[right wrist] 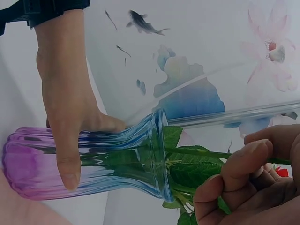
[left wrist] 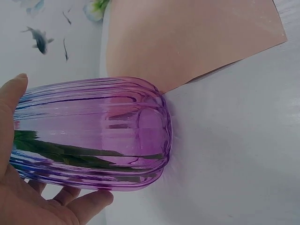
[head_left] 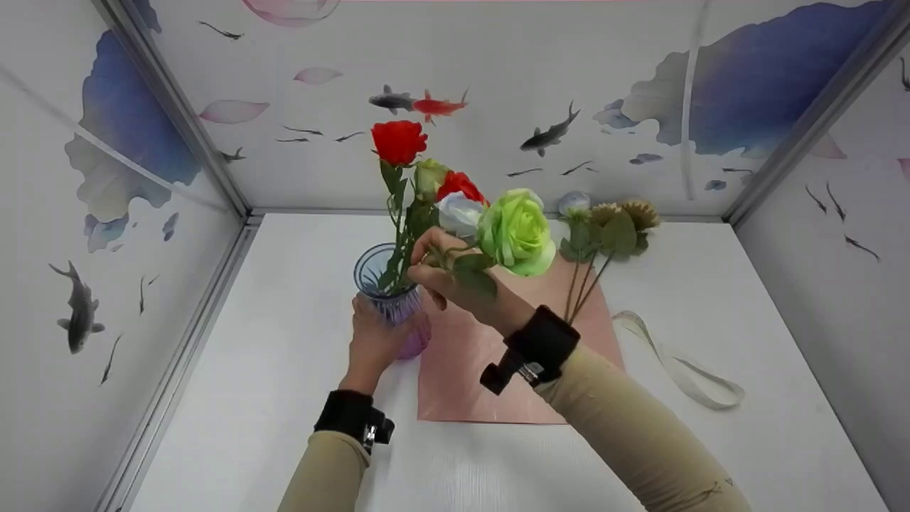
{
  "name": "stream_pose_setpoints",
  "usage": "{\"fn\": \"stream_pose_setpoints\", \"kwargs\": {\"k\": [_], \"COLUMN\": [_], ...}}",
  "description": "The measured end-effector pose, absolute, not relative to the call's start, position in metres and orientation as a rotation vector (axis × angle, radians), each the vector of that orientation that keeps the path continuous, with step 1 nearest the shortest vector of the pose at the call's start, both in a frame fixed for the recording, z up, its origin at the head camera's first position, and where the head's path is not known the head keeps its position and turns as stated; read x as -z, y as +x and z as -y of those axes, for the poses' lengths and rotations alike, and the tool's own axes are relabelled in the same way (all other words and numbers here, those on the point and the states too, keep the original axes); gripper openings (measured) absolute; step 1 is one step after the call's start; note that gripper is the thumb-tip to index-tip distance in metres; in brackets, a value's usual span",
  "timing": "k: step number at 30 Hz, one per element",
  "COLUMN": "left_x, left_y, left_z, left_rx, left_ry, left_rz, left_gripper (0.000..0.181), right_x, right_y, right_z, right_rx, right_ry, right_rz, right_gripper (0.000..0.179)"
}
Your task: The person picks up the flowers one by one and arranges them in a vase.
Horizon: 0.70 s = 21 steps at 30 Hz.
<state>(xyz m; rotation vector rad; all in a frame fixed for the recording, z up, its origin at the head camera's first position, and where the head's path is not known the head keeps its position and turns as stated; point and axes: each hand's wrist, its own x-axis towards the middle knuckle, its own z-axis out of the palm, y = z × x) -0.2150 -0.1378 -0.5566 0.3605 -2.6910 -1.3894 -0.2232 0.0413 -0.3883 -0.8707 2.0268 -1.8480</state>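
A ribbed glass vase (left wrist: 93, 112), blue at the mouth and purple at the base, stands on the table. My left hand (head_left: 377, 334) grips its side, thumb and fingers on opposite sides. Right beside the rim, my right hand (head_left: 455, 281) pinches the stem of a light green rose (head_left: 517, 233), whose bloom leans to the right above the wrist. A tall red rose (head_left: 399, 142) stands in the vase, with leafy stems (right wrist: 192, 164) at the mouth. Behind the right hand are a white-blue rose (head_left: 461, 215), another red rose (head_left: 462, 186) and a pale green bloom (head_left: 430, 178).
Pink paper (head_left: 490, 377) lies flat under and right of the vase. On its far right side rest brown flowers (head_left: 640, 213) and a pale blue flower (head_left: 574, 203) with long stems. A pale ribbon (head_left: 689, 373) curls at the right. Printed walls enclose the table.
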Motion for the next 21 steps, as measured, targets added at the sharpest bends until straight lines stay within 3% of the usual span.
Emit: {"fn": "stream_pose_setpoints", "kwargs": {"k": [21], "left_x": [0.554], "left_y": [-0.2147], "left_z": [0.1373], "left_rx": [1.416], "left_ry": [0.358], "left_rz": [2.703], "left_gripper": [0.115], "right_x": [0.3918], "right_y": [-0.2288], "right_z": [-0.0472], "right_rx": [1.951], "right_ry": [-0.916], "right_rz": [-1.902], "right_gripper": [0.013]}}
